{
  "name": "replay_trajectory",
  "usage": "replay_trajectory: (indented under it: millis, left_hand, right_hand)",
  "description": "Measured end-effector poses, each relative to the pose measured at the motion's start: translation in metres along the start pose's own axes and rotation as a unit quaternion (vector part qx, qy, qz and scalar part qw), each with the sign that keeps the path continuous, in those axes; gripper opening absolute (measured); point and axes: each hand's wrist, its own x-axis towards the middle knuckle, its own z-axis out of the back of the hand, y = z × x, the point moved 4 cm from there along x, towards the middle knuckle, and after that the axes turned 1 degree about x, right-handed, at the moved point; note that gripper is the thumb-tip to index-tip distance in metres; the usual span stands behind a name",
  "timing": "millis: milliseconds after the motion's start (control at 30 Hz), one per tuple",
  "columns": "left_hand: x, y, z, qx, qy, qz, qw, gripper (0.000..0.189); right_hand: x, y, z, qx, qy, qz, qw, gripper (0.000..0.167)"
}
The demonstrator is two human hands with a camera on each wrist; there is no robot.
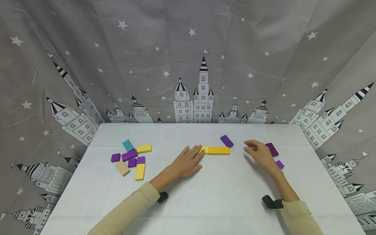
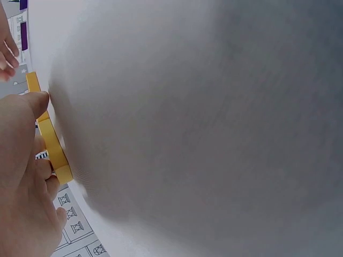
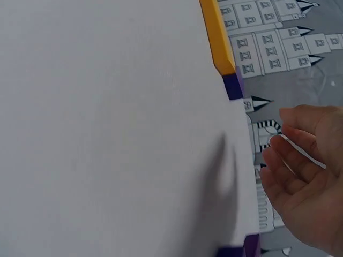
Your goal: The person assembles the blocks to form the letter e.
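Note:
My left hand (image 1: 186, 161) lies low over the table with its fingers extended, fingertips at a yellow block (image 1: 204, 150) and covering part of it. That block stands end to end with an orange block (image 1: 218, 150) in a straight row. In the left wrist view, the thumb (image 2: 38, 103) overlaps the row while the other fingers show behind the yellow block (image 2: 52, 144). Raised over the table to the right is my right hand (image 1: 258, 153), fingers loosely bent, nothing held. A purple block (image 1: 227, 141) lies slanted just behind the orange block's right end.
Left of the hands is a loose group: a teal block (image 1: 128, 145), a tan block (image 1: 122, 168), yellow blocks (image 1: 140, 172) and several purple ones (image 1: 129, 155). Beyond the right hand lie a dark purple block (image 1: 272, 149) and a small purple block (image 1: 279, 164). A grey castle-print curtain (image 1: 188, 65) borders the white table (image 1: 217, 195).

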Motion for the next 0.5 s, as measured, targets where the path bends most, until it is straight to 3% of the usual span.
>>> replay_trajectory:
  millis: [300,500]
  left_hand:
    - [0.0,-0.001,0.0,0.005,-0.004,-0.002,1.0,0.064]
    - [0.001,-0.001,0.0,0.003,0.001,0.0,1.0,0.064]
  right_hand:
    - [-0.043,-0.012,0.042,-0.021,-0.003,-0.01,0.9997,0.036]
    - [-0.07,-0.033,0.063,-0.041,-0.01,0.004,0.9991,0.035]
